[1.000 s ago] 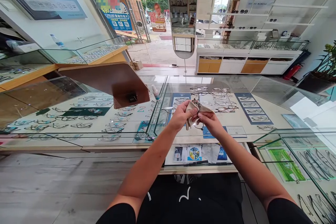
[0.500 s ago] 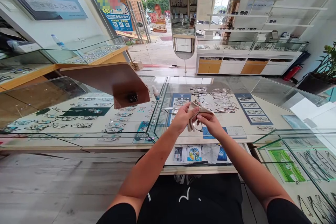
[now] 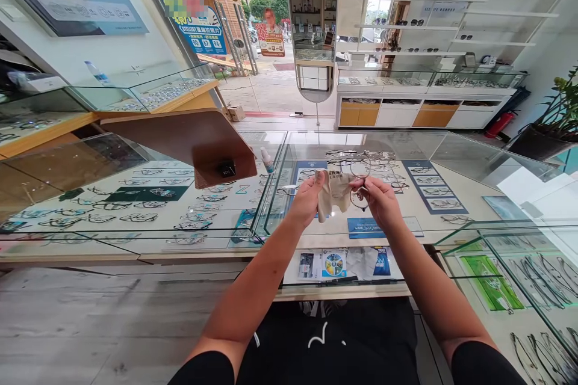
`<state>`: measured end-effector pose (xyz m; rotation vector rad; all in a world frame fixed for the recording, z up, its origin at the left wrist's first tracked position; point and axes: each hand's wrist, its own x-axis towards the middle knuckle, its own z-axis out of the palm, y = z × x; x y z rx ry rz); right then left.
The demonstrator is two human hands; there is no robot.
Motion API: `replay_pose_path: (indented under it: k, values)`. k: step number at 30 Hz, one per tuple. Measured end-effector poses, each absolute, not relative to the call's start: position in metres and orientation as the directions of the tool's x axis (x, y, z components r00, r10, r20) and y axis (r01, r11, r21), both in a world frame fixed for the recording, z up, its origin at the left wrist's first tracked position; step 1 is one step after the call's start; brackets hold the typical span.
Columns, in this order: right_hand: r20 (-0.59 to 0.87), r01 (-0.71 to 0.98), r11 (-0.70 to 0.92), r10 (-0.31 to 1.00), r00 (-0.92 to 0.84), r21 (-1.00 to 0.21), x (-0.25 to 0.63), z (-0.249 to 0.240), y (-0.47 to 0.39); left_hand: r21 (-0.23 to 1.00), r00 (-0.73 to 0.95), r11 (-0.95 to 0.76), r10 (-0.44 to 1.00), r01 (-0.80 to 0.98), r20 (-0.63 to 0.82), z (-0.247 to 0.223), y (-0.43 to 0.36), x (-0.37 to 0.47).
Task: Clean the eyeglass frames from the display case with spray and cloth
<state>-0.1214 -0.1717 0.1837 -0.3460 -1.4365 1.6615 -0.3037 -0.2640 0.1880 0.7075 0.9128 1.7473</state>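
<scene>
Above the glass display counter, my left hand (image 3: 307,200) pinches a beige cloth (image 3: 333,192) with dark print, which hangs down from the fingers. My right hand (image 3: 382,200) is closed on a pair of thin-framed eyeglasses (image 3: 360,197), with one round lens above the fingertips and the other below. The glasses are just right of the cloth, and the cloth's right edge reaches the lower lens. Several eyeglasses lie under the counter glass behind and around both hands.
A brown board (image 3: 198,138) stands tilted on the counter at the left, beside a small white bottle (image 3: 267,160). Beyond the counter is an oval mirror (image 3: 315,27). A lower glass case (image 3: 542,277) is at the right, and a potted plant (image 3: 548,126) stands behind it.
My hands have moved apart. The cloth, earlier bunched between both hands around the glasses, now hangs spread from my left hand, and the glasses show in my right hand.
</scene>
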Motion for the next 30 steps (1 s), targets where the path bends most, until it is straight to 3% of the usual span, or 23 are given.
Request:
replay_pose_path:
  k: [5,13,20,30]
  values:
    - [0.367,-0.444,0.148,0.808,-0.461,-0.884,-0.117,0.19,-0.168,0.908,-0.206,-0.137,0.977,-0.395,0.058,0.186,-0.27,-0.296]
    - [0.351,-0.419,0.125,0.777,-0.522,-0.9,-0.122,0.186,-0.172,0.954,-0.054,-0.101,0.995,-0.281,0.09,0.178,-0.272,-0.282]
    - [0.351,-0.409,0.117,0.748,-0.563,-0.905,-0.125,0.176,-0.174,0.937,-0.067,-0.092,0.995,-0.336,0.074,0.18,-0.272,-0.275]
    - [0.406,-0.331,0.255,0.72,-0.562,-0.909,-0.129,0.175,-0.179,0.918,-0.204,-0.124,0.978,-0.377,0.048,0.182,-0.269,-0.266]
